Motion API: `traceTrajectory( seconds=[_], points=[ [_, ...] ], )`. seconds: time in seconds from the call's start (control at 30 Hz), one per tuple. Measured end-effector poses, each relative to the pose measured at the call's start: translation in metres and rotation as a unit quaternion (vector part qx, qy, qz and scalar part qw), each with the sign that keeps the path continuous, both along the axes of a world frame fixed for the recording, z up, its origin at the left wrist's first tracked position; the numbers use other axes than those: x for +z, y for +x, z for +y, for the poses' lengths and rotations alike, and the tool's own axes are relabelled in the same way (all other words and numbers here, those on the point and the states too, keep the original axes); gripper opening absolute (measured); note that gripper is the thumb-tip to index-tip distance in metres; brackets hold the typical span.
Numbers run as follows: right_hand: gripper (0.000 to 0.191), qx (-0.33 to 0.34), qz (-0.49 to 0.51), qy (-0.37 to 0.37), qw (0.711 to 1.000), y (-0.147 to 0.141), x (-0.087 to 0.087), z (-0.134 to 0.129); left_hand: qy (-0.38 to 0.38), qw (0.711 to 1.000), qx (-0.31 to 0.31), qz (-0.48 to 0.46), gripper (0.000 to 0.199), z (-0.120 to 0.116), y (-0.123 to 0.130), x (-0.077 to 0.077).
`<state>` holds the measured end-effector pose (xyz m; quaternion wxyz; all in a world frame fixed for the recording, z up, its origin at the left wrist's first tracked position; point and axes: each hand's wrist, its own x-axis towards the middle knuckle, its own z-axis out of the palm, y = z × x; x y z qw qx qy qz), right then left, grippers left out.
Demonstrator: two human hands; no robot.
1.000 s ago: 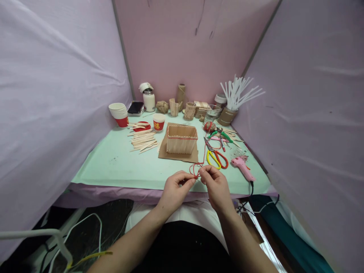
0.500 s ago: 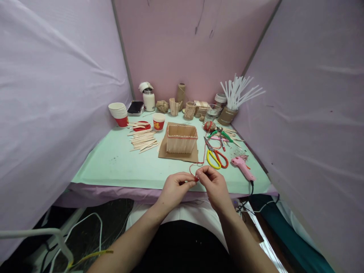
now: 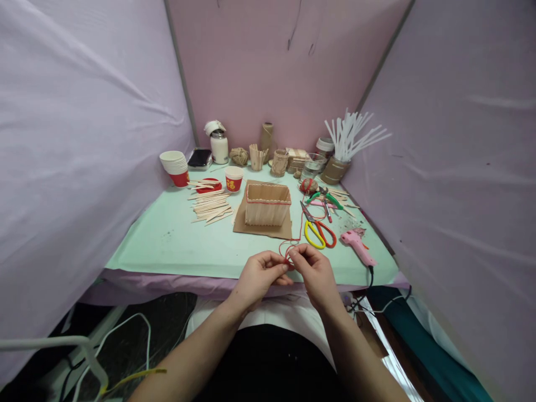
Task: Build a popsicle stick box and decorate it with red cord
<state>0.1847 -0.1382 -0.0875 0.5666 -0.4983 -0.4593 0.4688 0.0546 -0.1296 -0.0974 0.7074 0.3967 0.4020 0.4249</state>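
Observation:
Close to the table's front edge, my left hand [image 3: 262,276] pinches a red string [image 3: 282,244] between thumb and fingers. My right hand [image 3: 313,271] meets it from the other side, its fingertips closed on the same string. A small loop shows between the hands; its exact knotting is too small to make out. The string runs back past the scissors [image 3: 320,233] toward a red-wrapped ball [image 3: 309,186]. Beyond my hands, a box of wooden sticks [image 3: 266,212] with red trim along its rim stands on a piece of cardboard [image 3: 240,222].
Loose craft sticks [image 3: 211,206] and paper cups [image 3: 175,167] lie to the left. A pink glue gun [image 3: 358,247] with a cord and green-handled pliers [image 3: 330,199] are at the right. Along the back stand a white jar [image 3: 219,148], twine [image 3: 239,157] and a holder of white sticks [image 3: 336,169].
My left hand's lower fingers have extended out beneath the string, and the string's loop between my hands has changed shape. My right hand stays nearly in place.

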Motion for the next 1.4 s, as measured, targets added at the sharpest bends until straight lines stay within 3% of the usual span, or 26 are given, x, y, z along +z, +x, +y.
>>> traceTrajectory(
  seconds=[0.2, 0.4, 0.6, 1.03, 1.1, 1.2, 1.3, 1.4],
  points=[
    [0.020, -0.018, -0.015, -0.001, 1.000, 0.000, 0.001, 0.000, 0.007, 0.999, 0.027, -0.034, 0.021, -0.001, 0.001, -0.005],
    [0.020, -0.043, -0.039, -0.001, 0.998, 0.001, 0.002, 0.001, 0.052, 0.998, 0.026, 0.012, 0.021, -0.003, 0.001, -0.004],
    [0.022, -0.023, -0.031, -0.005, 0.999, 0.000, 0.002, 0.001, 0.088, 0.993, 0.046, 0.064, 0.021, -0.003, 0.001, -0.003],
    [0.020, -0.008, -0.082, 0.029, 0.996, 0.001, -0.007, 0.001, 0.128, 0.988, 0.068, 0.052, 0.025, -0.004, -0.001, -0.008],
    [0.014, -0.045, -0.134, 0.075, 0.987, -0.001, -0.008, 0.000, 0.145, 0.985, 0.075, 0.064, 0.024, -0.004, -0.001, -0.008],
    [0.008, -0.114, -0.237, 0.182, 0.947, -0.004, -0.007, -0.004, 0.172, 0.976, 0.097, 0.089, 0.022, -0.004, -0.001, -0.008],
    [0.006, -0.101, -0.308, 0.243, 0.914, -0.007, -0.005, -0.007, 0.211, 0.963, 0.122, 0.117, 0.021, -0.003, -0.001, -0.010],
    [0.011, -0.083, -0.329, 0.242, 0.909, -0.007, -0.004, -0.008, 0.269, 0.940, 0.140, 0.154, 0.020, -0.003, -0.002, -0.011]
  ],
)
